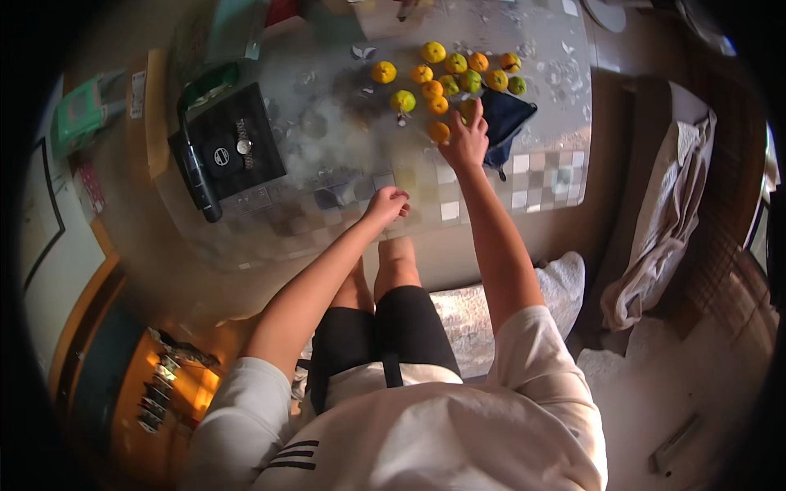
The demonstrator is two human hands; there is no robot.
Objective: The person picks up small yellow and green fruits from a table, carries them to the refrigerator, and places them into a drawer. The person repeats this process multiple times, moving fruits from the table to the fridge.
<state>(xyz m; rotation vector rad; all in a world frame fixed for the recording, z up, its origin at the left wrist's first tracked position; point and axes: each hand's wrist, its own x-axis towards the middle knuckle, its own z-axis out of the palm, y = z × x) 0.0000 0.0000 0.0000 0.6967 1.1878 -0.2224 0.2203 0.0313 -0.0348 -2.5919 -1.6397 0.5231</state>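
Observation:
My right hand [467, 142] is stretched over the table with its fingers apart. Just beyond its fingertips is a green-yellow tangerine [467, 110], partly covered by them. An orange tangerine [440, 132] lies beside the thumb side of that hand. To its right is a dark blue fabric pouch [508, 119], close to the fingers. Several more tangerines [470, 81], orange, yellow and green, are grouped farther back. My left hand [388, 205] hovers at the near table edge, fingers curled in; nothing shows in them.
On the table's left, a black mat [266, 135] carries a wristwatch [244, 142], and a dark cylindrical device [201, 184] lies along its edge. The glossy table cover [327, 114] has a checkered border. A cushioned seat [467, 319] is behind my legs; cloth [667, 213] hangs at right.

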